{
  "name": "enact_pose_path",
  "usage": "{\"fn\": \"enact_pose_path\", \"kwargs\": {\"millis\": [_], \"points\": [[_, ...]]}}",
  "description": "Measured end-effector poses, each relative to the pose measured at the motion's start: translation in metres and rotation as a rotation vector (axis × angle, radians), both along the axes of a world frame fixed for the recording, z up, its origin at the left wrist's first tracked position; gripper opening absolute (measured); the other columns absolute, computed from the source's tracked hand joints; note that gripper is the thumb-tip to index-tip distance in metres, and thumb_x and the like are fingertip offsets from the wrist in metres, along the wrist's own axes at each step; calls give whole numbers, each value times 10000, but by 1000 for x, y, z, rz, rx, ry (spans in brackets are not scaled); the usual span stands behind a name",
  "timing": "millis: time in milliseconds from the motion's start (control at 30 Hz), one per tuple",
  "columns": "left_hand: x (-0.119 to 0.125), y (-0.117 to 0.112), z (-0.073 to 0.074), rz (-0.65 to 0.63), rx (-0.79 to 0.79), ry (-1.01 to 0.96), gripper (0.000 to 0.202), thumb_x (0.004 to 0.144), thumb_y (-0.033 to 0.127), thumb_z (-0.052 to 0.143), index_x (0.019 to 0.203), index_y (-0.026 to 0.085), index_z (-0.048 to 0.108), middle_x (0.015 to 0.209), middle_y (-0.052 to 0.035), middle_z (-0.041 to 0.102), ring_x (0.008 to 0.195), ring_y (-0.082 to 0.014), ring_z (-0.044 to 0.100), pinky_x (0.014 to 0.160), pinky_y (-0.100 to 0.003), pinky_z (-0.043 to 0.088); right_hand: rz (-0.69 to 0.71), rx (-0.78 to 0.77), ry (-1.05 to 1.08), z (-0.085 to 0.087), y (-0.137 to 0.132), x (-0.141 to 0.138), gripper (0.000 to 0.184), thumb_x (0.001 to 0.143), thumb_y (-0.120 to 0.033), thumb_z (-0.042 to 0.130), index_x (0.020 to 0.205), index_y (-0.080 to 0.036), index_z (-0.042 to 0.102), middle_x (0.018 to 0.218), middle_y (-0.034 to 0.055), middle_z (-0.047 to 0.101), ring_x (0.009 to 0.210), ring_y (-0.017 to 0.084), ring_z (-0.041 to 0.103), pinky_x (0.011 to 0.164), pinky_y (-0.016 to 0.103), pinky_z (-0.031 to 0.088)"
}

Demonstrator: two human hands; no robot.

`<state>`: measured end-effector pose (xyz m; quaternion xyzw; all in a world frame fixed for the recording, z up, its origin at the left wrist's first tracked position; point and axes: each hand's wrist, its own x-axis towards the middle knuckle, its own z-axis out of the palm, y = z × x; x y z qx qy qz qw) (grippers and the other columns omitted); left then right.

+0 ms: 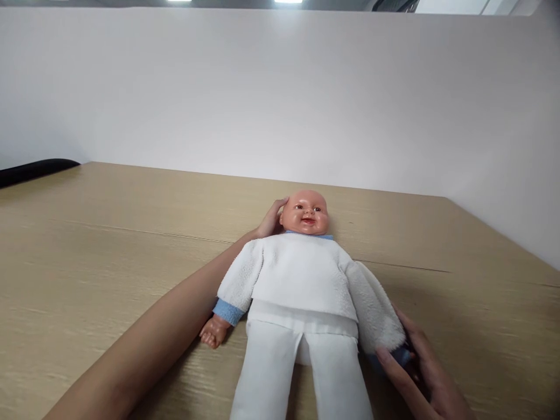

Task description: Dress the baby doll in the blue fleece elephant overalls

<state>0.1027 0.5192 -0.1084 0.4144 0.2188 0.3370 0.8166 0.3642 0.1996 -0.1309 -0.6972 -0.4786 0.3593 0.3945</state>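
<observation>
A baby doll (pixel 304 274) in a white fleece top with blue cuffs and white trousers lies face up, its bald head away from me. My left hand (pixel 272 219) rests against the left side of the doll's head, with the forearm running beside its body. Part of that hand is hidden behind the head. At the right, my right hand (pixel 420 361) is closed around the doll's sleeve end and blue cuff, thumb on the near side. The doll's other hand (pixel 214 331) lies free next to my left forearm.
The wooden table (pixel 131 198) has seams running across its top. A white wall or partition (pixel 280 93) stands behind it. A black curved object (pixel 39 169) sits at the far left edge, and ceiling lights show at the top.
</observation>
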Motion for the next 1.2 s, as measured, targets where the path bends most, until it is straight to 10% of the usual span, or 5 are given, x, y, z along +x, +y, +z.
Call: {"fn": "enact_pose_path", "kwargs": {"millis": [433, 1200], "points": [[0, 6, -11, -128, 34, -70, 713, 1021, 720, 530, 1397, 148, 734, 1392, -144, 761, 1435, -352, 642, 1330, -466, 383, 78, 53, -72, 4, -6, -5, 839, 959, -622, 709, 1692, -344, 412, 1752, 92, 455, 1613, 377, 438, 1324, 553, 361], [2, -7, 0, 17, 91, -81, 579, 1021, 597, 631, 1323, 120, 761, 1286, -151, 805, 1360, -382, 685, 1282, -519, 438, 112, 73, -167, 17, -7, -8, 777, 976, -617, 677, 1673, -354, 455, 1699, 70, 533, 1541, 361, 541, 1237, 469, 527]]}}
